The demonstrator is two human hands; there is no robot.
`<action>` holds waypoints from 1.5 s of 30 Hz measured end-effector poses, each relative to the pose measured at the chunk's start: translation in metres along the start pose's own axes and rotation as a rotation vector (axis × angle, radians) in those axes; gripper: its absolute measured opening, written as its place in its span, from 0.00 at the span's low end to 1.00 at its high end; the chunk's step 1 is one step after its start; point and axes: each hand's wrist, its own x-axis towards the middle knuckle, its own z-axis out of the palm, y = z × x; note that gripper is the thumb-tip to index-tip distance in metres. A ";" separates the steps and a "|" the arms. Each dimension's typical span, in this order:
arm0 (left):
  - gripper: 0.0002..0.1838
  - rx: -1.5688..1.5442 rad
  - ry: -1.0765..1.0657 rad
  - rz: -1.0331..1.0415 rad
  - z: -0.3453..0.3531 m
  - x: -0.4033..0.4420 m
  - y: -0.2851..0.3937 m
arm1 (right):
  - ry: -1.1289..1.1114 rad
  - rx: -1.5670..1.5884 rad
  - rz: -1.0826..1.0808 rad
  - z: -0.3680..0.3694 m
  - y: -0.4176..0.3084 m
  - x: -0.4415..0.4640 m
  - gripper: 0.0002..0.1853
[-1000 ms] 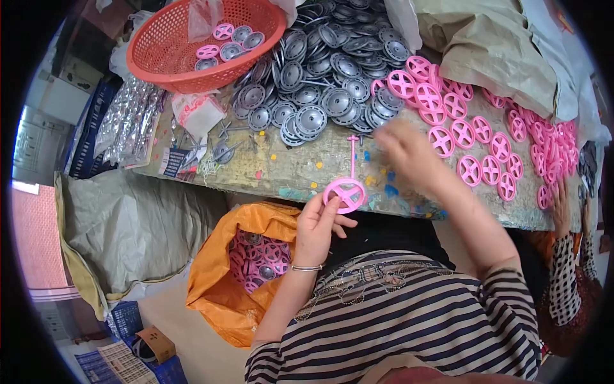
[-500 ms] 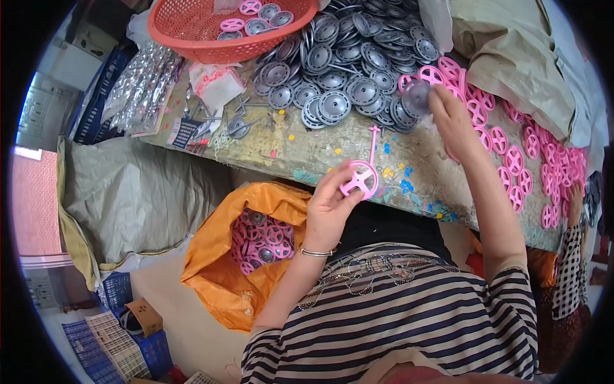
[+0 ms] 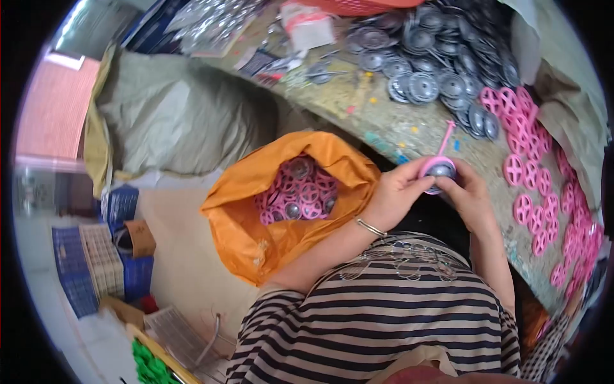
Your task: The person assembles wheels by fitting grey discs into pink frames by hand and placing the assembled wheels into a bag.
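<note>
A pink plastic wheel with a long thin stem is pinched in my left hand near the table's front edge. A grey hubcap-like disc sits against the face of that wheel. My right hand grips the disc and the wheel's right side, with both thumbs pressed near the lower rim. Whether the disc is fully seated in the wheel I cannot tell. Beyond my hands lies a heap of grey discs. Spoked pink wheels are spread to the right.
An orange sack of pink wheels with grey discs stands open left of my lap. Behind it is a large grey-green sack. A red basket and silvery packets lie at the back of the worktable.
My right hand has brought a grey disc from the heap to the pink wheel in my left hand. The view has swung down and left.
</note>
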 end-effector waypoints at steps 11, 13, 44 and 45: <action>0.17 0.175 0.077 -0.008 -0.014 -0.016 0.011 | -0.138 -0.063 0.056 0.008 -0.001 -0.007 0.13; 0.15 0.294 0.090 0.021 -0.016 -0.019 0.014 | -0.152 -0.140 0.037 0.015 -0.009 -0.008 0.13; 0.07 1.008 -0.063 0.258 -0.036 -0.014 0.033 | 0.400 -1.325 -0.152 -0.116 0.003 0.145 0.21; 0.08 0.976 -0.086 0.297 -0.036 -0.011 0.032 | 0.465 -1.286 -0.101 -0.118 -0.003 0.144 0.21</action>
